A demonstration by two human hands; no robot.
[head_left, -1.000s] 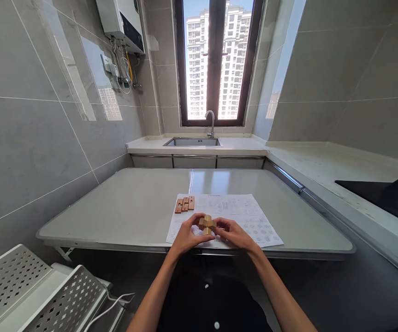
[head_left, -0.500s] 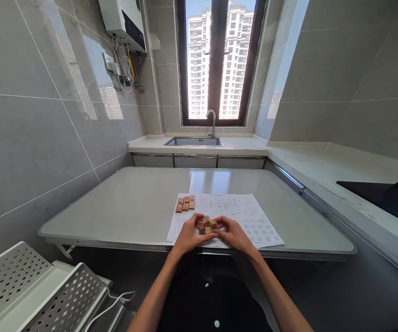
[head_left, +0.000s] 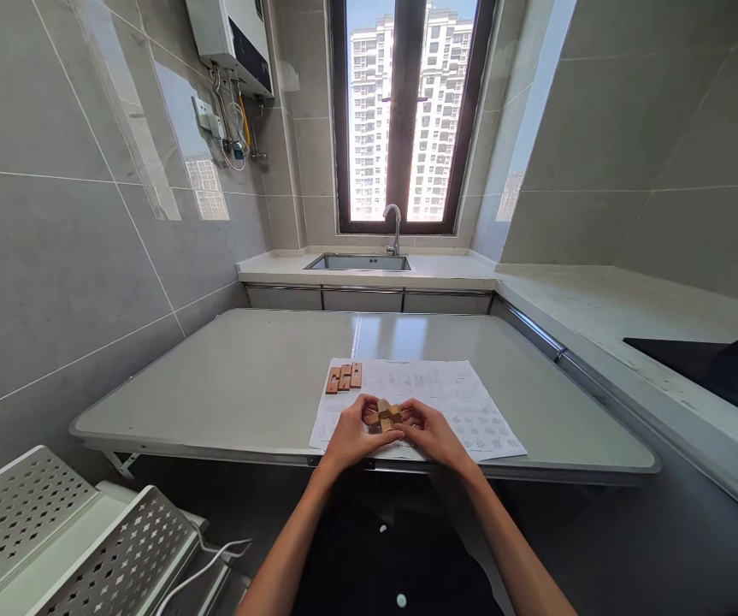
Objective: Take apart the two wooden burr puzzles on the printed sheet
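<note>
A small wooden block puzzle made of crossed light-brown pieces sits between both my hands, just above a printed paper sheet. My left hand pinches it from the left with curled fingers. From the right, my right hand grips the same puzzle. Several loose reddish-brown wooden pieces lie side by side on the sheet's far left corner, apart from my hands.
The sheet lies on a grey folding table. Beyond it is a counter with a sink and tap under a window. A black cooktop is at the right. White perforated metal shelving stands at lower left.
The puzzle and both hands have dropped slightly toward the sheet, and the fingers have shifted around the pieces. The loose pieces have not moved.
</note>
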